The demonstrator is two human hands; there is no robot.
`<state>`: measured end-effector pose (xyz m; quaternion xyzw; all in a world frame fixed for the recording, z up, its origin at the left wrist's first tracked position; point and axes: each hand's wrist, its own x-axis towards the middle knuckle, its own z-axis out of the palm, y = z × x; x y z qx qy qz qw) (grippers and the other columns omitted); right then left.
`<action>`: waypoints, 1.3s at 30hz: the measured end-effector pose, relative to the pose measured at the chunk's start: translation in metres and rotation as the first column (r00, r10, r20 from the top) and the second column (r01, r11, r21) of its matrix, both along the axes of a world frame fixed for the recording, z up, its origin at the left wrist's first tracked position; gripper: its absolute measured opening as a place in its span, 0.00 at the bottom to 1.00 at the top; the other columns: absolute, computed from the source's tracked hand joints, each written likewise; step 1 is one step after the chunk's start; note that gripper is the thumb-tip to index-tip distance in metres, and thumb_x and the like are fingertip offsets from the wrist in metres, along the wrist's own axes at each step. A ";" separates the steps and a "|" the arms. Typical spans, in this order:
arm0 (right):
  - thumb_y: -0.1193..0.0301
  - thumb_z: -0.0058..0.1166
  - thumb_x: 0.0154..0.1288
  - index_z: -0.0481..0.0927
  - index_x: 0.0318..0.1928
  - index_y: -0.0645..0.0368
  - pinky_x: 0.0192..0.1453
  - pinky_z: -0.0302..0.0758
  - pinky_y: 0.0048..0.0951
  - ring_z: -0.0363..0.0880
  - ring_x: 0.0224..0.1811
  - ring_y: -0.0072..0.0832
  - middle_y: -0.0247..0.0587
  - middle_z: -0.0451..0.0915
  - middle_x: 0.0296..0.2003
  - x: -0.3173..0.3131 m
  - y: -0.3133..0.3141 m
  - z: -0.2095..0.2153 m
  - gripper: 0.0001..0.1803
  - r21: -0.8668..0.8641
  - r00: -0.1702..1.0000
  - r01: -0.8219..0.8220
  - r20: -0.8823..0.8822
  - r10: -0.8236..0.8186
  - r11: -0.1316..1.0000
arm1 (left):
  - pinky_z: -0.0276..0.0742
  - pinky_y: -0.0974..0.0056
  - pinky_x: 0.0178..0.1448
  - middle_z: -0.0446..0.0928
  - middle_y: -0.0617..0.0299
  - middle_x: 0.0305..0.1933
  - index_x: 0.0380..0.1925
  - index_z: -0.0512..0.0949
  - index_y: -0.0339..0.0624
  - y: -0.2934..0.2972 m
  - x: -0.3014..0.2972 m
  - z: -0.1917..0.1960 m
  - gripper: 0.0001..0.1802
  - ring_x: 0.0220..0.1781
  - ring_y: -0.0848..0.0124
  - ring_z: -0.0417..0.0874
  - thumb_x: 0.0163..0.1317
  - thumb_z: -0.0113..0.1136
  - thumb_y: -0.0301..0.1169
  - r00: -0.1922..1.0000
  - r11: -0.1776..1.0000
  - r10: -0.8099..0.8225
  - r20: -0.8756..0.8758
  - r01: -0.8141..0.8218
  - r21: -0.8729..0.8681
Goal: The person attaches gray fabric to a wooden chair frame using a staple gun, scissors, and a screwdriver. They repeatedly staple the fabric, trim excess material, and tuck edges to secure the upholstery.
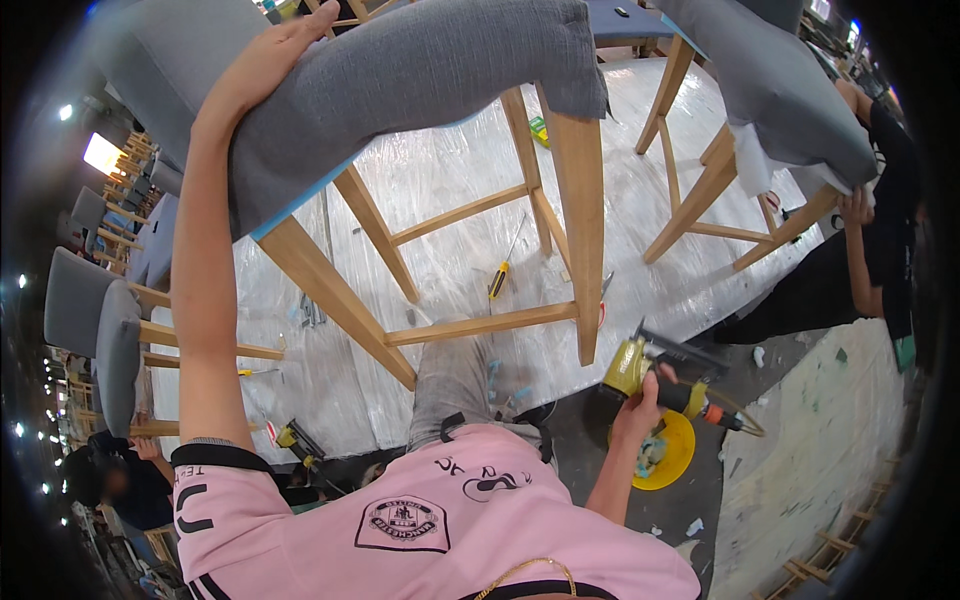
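Observation:
In front of me stands a wooden-legged chair with a grey fabric-covered seat (420, 75); a blue edge shows under the fabric. My left hand (265, 65) lies on the upper left of the upholstery, fingers stretched out flat and holding nothing. Low on the right, my right hand (640, 408) is wrapped around a yellow-green pneumatic staple gun (626, 368), with a hose fitting at its rear. The gun is apart from the chair, to the right of its near leg (577, 230). A yellow-and-black screwdriver (497, 282) lies on the plastic-covered surface beneath the chair.
Another grey chair (770, 95) stands at right, with a co-worker's hand (855, 207) at its seat. A yellow bowl (680, 455) sits below my right hand. A second staple gun (300, 440) lies at lower left. More chairs (85, 300) and another person (120, 485) are at left.

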<state>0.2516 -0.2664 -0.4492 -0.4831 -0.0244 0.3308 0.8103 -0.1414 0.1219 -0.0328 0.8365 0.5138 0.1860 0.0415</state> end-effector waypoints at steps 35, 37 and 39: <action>0.57 0.54 0.80 0.77 0.65 0.66 0.52 0.82 0.30 0.86 0.50 0.29 0.48 0.87 0.49 0.038 0.258 0.164 0.27 -0.109 0.484 -0.707 0.646 0.590 0.699 | 0.73 0.55 0.67 0.84 0.51 0.56 0.59 0.82 0.46 -0.009 0.017 -0.030 0.28 0.59 0.51 0.84 0.77 0.47 0.54 0.991 0.930 -0.070 -0.115 0.106 0.351; 0.55 0.57 0.77 0.73 0.68 0.67 0.52 0.83 0.32 0.86 0.50 0.32 0.50 0.86 0.49 0.012 0.280 0.184 0.31 0.025 0.431 -0.804 0.712 0.554 0.594 | 0.71 0.53 0.67 0.85 0.53 0.54 0.57 0.82 0.46 -0.055 0.053 -0.047 0.23 0.57 0.52 0.83 0.74 0.52 0.49 1.000 0.851 0.013 -0.011 -0.005 0.525; 0.54 0.63 0.72 0.74 0.65 0.67 0.47 0.83 0.31 0.87 0.44 0.31 0.49 0.87 0.46 -0.007 0.284 0.183 0.33 0.078 0.416 -0.851 0.702 0.578 0.519 | 0.69 0.51 0.67 0.85 0.56 0.52 0.55 0.83 0.47 -0.084 0.071 -0.059 0.20 0.56 0.53 0.83 0.72 0.56 0.46 0.997 0.716 0.064 0.038 -0.072 0.694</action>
